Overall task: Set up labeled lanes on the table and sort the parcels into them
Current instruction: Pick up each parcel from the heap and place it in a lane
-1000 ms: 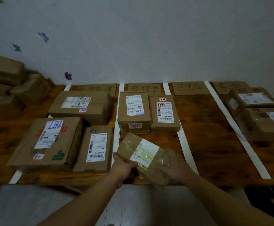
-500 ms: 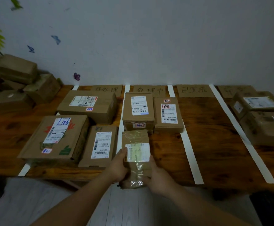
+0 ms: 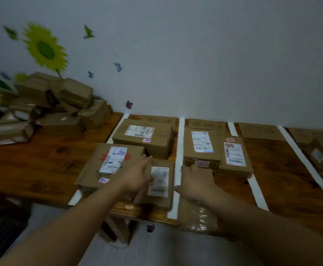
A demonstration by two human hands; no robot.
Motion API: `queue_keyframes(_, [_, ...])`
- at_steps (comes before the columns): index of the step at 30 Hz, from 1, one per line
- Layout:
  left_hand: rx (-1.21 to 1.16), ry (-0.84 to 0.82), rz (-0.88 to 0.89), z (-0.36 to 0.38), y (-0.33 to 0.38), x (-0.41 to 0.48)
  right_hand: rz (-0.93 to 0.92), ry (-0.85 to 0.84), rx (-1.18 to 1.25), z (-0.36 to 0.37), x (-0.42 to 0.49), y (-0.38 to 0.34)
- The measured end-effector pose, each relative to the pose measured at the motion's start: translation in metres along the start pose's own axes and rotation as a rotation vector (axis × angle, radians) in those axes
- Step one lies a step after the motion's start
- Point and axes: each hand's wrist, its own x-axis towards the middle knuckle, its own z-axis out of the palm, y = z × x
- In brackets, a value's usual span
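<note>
1. The taped parcel [image 3: 199, 217] lies just right of the white tape strip [image 3: 179, 160]. Its near end seems to overhang the table [image 3: 41, 169] edge, so it could tip off once unweighted.
2. The right hand [image 3: 197, 181] lies palm-down on it; blur hides any finger curl. The left hand [image 3: 137, 175], left of the strip, is spread wide and holds nothing.
3. The parcel is a flat brown oblong, crinkled under glossy tape and likely slippery.

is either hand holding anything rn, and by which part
The left hand is spread and holds nothing. The right hand lies on the far end of the taped parcel; whether it grips it cannot be told.
</note>
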Motion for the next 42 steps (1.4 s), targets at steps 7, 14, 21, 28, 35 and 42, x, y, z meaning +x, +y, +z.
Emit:
queue_keyframes(7, [0.153, 0.107, -0.213, -0.156, -0.137, -0.065, -0.189, 0.004, -0.009, -0.030, 0.058, -0.184])
queue_keyframes(14, [0.062, 0.239, -0.432, -0.281, -0.281, -0.148, -0.253, -0.045, -0.005, -0.027, 0.097, -0.350])
queue_keyframes(21, [-0.027, 0.351, -0.579, -0.347, -0.383, -0.187, -0.342, -0.082, -0.028, -0.016, 0.153, -0.471])
queue_keyframes(28, [-0.026, 0.489, -0.670, -0.416, -0.475, -0.177, -0.461, -0.155, 0.048, 0.004, 0.249, -0.591])
queue_keyframes(35, [-0.113, 0.555, -0.729, -0.471, -0.551, -0.155, -0.518, -0.305, 0.142, 0.032, 0.321, -0.699])
queue_keyframes(42, [-0.295, 0.596, -0.761, -0.514, -0.636, -0.120, -0.390, -0.413, 0.303, 0.070, 0.351, -0.782])
